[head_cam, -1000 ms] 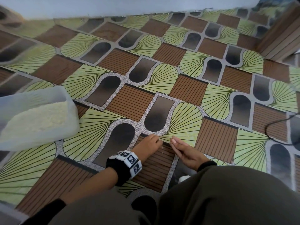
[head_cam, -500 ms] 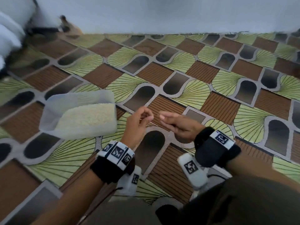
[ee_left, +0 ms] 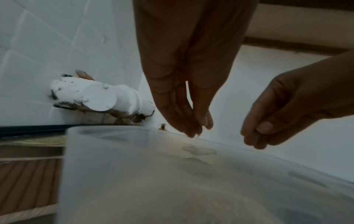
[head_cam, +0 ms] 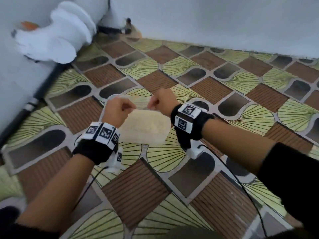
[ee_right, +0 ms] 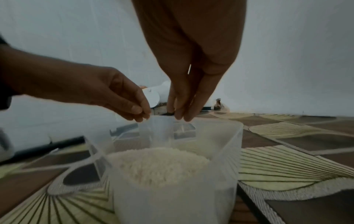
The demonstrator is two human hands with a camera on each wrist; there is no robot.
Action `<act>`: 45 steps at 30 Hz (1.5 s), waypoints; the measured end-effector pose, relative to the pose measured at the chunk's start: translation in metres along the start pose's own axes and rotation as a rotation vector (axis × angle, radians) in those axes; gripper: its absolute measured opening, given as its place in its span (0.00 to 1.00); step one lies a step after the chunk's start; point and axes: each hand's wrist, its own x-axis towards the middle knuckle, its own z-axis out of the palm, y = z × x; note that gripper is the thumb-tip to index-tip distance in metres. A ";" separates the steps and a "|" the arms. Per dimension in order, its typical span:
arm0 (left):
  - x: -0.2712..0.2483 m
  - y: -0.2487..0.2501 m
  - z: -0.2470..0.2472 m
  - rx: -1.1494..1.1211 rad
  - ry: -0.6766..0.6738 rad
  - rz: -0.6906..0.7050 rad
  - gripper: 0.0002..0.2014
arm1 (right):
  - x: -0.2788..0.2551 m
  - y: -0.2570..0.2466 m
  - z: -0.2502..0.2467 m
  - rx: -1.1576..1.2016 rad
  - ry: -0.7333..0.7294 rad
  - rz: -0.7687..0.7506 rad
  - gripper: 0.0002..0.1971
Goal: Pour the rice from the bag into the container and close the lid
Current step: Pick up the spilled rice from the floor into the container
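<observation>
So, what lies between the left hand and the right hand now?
Nothing solid: the left hand and right hand are apart, and through the gap show the open container and its rice, in the head view.

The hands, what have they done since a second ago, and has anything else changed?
Both hands lifted off the floor mat and went to the container. Now the left hand and right hand hover over its open top with fingers bunched, as if dropping stray grains; whether they pinch any is too small to tell. The container stays on the mat with rice inside and no lid on.
</observation>
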 end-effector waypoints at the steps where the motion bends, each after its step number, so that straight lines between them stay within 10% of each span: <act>1: -0.002 -0.005 -0.001 0.020 -0.007 -0.028 0.07 | 0.000 0.002 0.006 -0.037 -0.007 -0.024 0.09; 9: -0.012 -0.016 0.012 0.124 0.011 -0.134 0.15 | -0.012 0.025 0.000 -0.031 0.043 -0.131 0.07; 15: -0.031 0.017 0.040 0.151 0.049 0.198 0.18 | -0.047 0.050 -0.030 -0.010 -0.030 -0.143 0.11; 26: -0.104 0.114 0.172 -0.012 -0.391 0.465 0.12 | -0.245 0.172 -0.029 0.088 0.228 0.336 0.10; 31: -0.141 0.132 0.220 0.073 -0.584 0.495 0.18 | -0.312 0.211 0.021 -0.104 0.302 0.337 0.12; 37: -0.188 0.112 0.244 0.555 -0.749 0.419 0.32 | -0.367 0.237 0.080 -0.386 0.238 0.478 0.41; 45: -0.199 0.111 0.258 0.545 -0.783 0.674 0.29 | -0.356 0.236 0.100 -0.452 0.271 0.329 0.42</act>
